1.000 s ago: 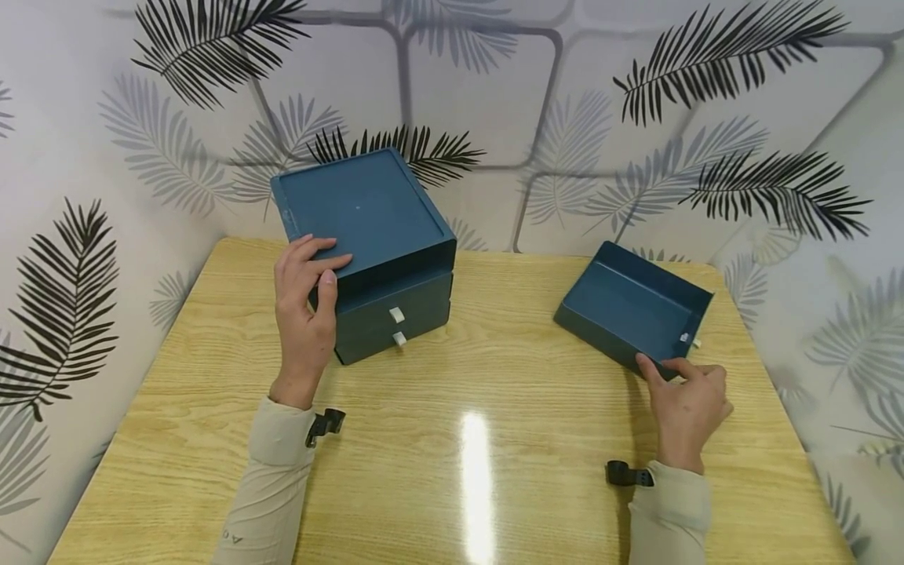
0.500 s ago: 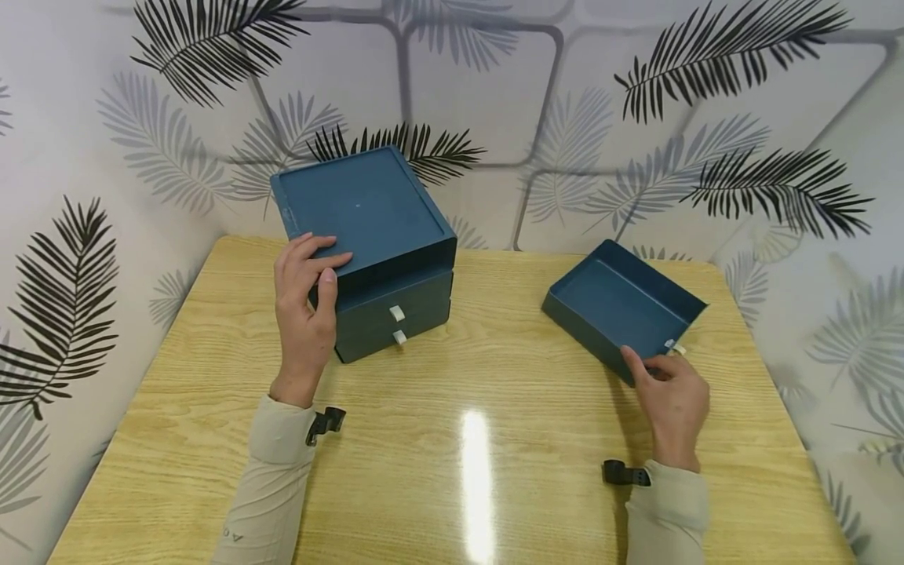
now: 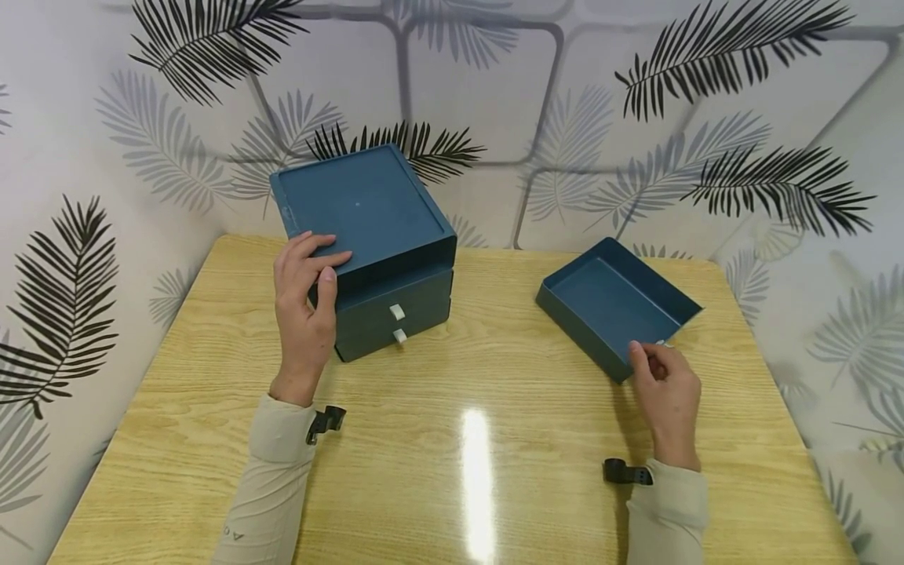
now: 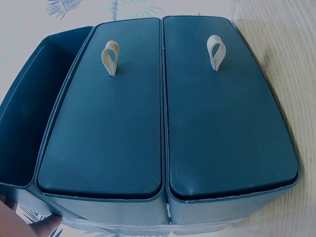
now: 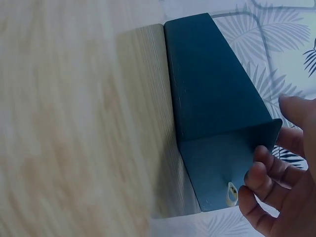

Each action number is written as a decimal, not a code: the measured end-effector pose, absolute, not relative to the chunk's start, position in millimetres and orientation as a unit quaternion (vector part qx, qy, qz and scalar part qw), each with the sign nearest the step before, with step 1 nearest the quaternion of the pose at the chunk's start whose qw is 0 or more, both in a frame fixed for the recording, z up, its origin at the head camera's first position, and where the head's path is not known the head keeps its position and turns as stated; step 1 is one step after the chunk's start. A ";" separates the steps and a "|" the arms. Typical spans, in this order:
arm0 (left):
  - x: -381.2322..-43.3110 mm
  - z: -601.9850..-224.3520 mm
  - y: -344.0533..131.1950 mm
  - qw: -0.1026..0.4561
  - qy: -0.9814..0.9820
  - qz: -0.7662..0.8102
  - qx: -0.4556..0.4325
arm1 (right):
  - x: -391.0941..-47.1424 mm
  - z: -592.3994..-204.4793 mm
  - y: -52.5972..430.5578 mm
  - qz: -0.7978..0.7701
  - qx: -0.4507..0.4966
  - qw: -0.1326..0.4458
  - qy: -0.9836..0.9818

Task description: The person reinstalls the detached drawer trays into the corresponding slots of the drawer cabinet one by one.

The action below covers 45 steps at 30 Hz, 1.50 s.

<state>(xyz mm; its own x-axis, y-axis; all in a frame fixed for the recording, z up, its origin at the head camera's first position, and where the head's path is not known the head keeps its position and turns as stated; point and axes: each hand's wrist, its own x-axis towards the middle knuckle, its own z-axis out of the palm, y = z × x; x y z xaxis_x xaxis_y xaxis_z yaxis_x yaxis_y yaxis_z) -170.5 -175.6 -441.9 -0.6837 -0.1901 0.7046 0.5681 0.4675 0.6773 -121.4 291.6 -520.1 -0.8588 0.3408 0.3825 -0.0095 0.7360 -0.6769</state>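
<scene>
A blue drawer cabinet (image 3: 360, 208) stands at the back left with its top slot hollow. Two drawer fronts with pale loop pulls (image 4: 216, 52) fill the slots below. My left hand (image 3: 304, 318) rests on the cabinet's near left top corner, fingers on the top and thumb at the front edge. To the right lies a loose blue drawer (image 3: 614, 298) on the table, hollow side up and angled. The fingers of my right hand (image 3: 667, 388) are curled at its front panel, by the near corner. Its loop pull (image 5: 231, 194) shows beside the fingertips.
Both things stand on a light wooden table (image 3: 424, 463). A wall with leaf-patterned covering (image 3: 480, 110) rises right behind the table's back edge. Bare tabletop lies between the cabinet and the loose drawer, and in front of them.
The loose drawer has shifted left and turned slightly, with my right hand moving left along with it. My left hand and the cabinet have stayed in place.
</scene>
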 end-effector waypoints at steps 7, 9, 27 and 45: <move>-170.6 -441.7 -175.9 0.380 -0.769 -0.499 -0.123 | -120.4 -518.9 300.2 0.365 -0.107 0.215 -0.899; -171.0 -441.9 -175.9 0.381 -0.768 -0.499 -0.125 | -119.9 -519.8 302.1 0.364 -0.110 0.205 -0.902; -170.2 -441.4 -178.6 0.379 -0.772 -0.492 -0.133 | -121.7 -524.5 294.9 0.390 -0.013 0.174 -0.904; -169.5 -440.8 -176.9 0.380 -0.768 -0.498 -0.134 | -123.3 -528.0 273.6 0.361 0.053 0.206 -0.908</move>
<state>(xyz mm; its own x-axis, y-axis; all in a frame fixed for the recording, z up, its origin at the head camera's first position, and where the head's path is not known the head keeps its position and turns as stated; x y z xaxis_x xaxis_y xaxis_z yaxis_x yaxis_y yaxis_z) -169.5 -176.9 -440.8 -0.6758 -0.1716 0.7168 0.5841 0.4685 0.6628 -123.3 273.6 -528.0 -0.9094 0.0524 0.4127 -0.2456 0.7330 -0.6344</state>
